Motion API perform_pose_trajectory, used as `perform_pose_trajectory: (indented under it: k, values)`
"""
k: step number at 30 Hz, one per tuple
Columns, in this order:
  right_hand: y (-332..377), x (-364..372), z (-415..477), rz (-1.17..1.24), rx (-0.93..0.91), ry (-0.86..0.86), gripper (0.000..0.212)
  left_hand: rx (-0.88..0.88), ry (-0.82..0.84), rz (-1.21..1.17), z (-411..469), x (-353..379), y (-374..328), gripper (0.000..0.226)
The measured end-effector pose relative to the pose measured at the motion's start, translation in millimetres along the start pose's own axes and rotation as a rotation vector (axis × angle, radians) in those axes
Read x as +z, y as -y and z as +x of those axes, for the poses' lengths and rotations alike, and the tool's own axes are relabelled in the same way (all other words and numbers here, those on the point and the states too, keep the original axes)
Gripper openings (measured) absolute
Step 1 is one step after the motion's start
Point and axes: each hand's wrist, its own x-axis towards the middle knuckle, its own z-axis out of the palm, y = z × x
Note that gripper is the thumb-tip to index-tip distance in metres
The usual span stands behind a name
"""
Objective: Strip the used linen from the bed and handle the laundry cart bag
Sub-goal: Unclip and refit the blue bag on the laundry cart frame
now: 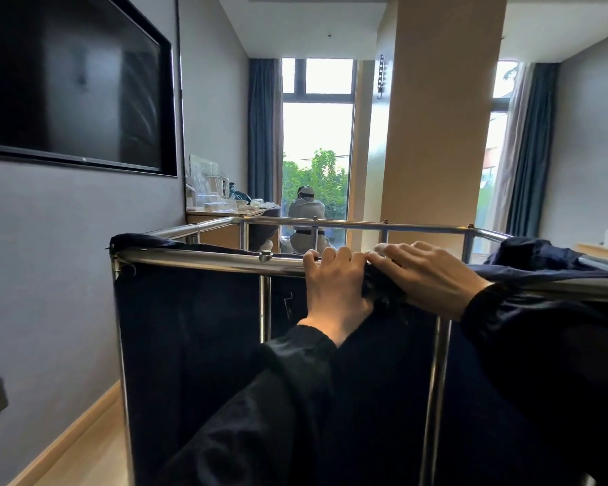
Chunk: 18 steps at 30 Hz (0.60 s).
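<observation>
A chrome-framed laundry cart (208,258) stands right in front of me, with a dark navy bag (197,327) hanging inside its frame. My left hand (334,285) curls over the near top rail and grips a bunched fold of the bag's edge against it. My right hand (432,275) lies just to the right, fingers bent over the same bunched fabric at the rail. The bag's rim drapes over the left corner (137,240) and the right corner (534,252). No bed linen is in sight.
A grey wall with a black TV (74,82) runs close on the left. Beyond the cart are a wooden desk (225,213) with clutter, a beige column (439,135), tall windows with blue curtains (262,131), and a person (306,212) seated by the window.
</observation>
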Motion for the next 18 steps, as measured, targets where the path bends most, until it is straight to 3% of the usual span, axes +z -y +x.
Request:
perform_pose_trajectory:
  k: [4, 9, 13, 15, 18]
  values:
    - [-3, -4, 5, 0.125, -0.073, -0.016, 0.056, 0.079, 0.092, -0.010, 2, -8, 8, 0.037]
    - [6, -3, 14, 0.170, 0.001, -0.066, 0.041, 0.204, 0.179, -0.050, 4, -21, 25, 0.048]
    - [9, 2, 17, 0.183, 0.091, 0.000, 0.034, 0.209, 0.325, -0.283, 8, -37, 52, 0.052]
    - [9, 2, 19, 0.179, 0.118, 0.055, 0.040, 0.201, 0.225, -0.280, 0, -45, 71, 0.042]
    - [9, 0, 22, 0.198, 0.133, 0.085, 0.045, 0.048, -0.110, -0.416, -40, -54, 90, 0.025]
